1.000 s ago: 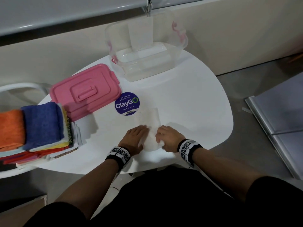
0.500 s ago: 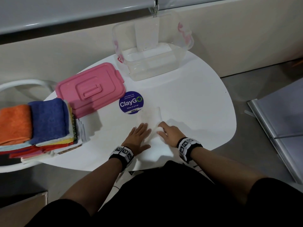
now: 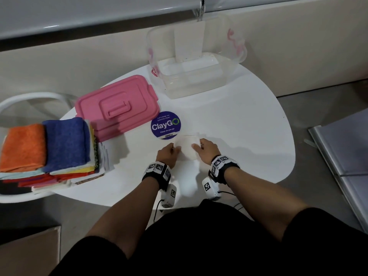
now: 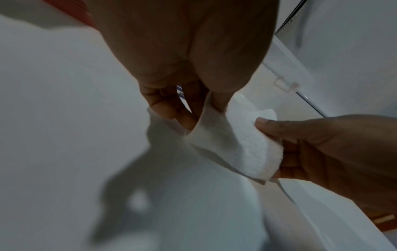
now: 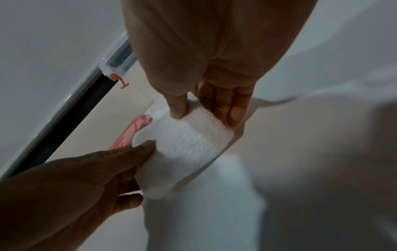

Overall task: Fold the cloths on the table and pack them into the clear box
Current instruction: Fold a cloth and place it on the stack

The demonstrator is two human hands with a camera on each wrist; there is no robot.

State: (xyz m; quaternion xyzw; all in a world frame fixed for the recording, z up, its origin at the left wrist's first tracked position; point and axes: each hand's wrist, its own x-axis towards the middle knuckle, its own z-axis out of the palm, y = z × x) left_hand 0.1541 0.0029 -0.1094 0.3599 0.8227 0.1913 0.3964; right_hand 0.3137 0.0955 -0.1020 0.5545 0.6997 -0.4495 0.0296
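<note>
A small folded white cloth (image 3: pixel 186 146) sits between my hands near the middle of the white table (image 3: pixel 243 136). My left hand (image 3: pixel 169 154) pinches its left edge, thumb on top (image 4: pixel 218 103), fingers underneath. My right hand (image 3: pixel 203 148) pinches the right edge (image 5: pixel 182 149) the same way. The wrist views show the cloth lifted slightly off the tabletop. The clear box (image 3: pixel 191 86) stands open at the far edge of the table, with white cloth lying in its bottom. A stack of coloured cloths (image 3: pixel 49 148) lies at the left.
A pink lid (image 3: pixel 117 106) lies left of the box. A round blue ClayGo sticker (image 3: pixel 165 125) sits just beyond the left hand. The coloured stack rests on a white chair (image 3: pixel 29 96) beside the table. Grey floor lies to the right.
The white cloth was longer and pressed flat near the front edge. It is now folded shorter, and both hands have moved away from me and taken hold of its sides.
</note>
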